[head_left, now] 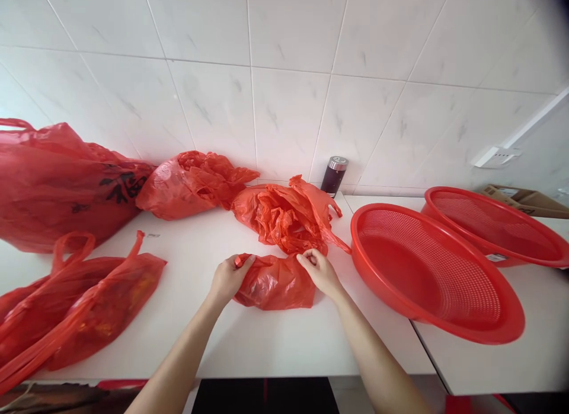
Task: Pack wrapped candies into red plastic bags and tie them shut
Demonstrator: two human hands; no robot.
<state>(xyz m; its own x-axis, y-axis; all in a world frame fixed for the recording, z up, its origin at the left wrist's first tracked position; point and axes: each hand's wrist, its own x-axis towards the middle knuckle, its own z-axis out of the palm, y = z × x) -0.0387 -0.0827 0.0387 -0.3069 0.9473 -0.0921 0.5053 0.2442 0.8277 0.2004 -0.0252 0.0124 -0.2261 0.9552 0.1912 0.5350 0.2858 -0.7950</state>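
A red plastic bag lies on the white table in front of me, its upper edge drawn between my two hands. My left hand pinches the bag's left top corner, with a bit of red plastic poking out above the thumb. At the right top corner, my right hand grips the bag between thumb and curled fingers. Right behind it sits a crumpled red plastic bag with its handles flopping to the right. What the held bag contains cannot be seen.
Red bags stand at left: a large one with black lettering, a bunched one and a front one. At right are a red colander and another red basket. A dark flask stands by the tiled wall.
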